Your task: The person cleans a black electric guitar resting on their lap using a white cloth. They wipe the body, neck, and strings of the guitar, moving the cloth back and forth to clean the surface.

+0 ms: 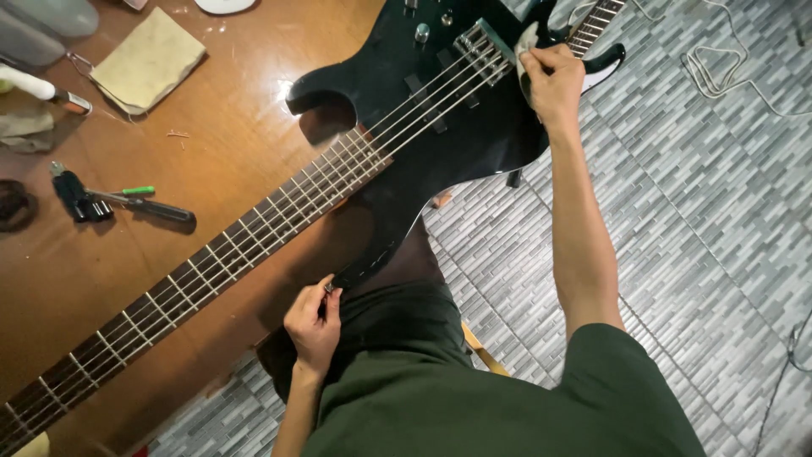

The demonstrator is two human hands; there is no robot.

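Note:
A black electric bass guitar (440, 110) lies across a brown wooden table (228, 127), its body overhanging the edge and its neck (194, 271) running to the lower left. My left hand (313, 326) pinches the tip of the body's lower horn, by the strap button. At the bridge (484, 52) end, my right hand (554, 80) presses a small pale cloth (526, 41) against the body beside the strings.
On the table lie a folded yellowish cloth (148, 61), a black-handled tool (127, 205) with a green piece, a white bottle (38, 86) and a dark round object (13, 205). The floor is grey tile (702, 220) with white cord (719, 68). Another guitar neck (596, 21) shows at the top.

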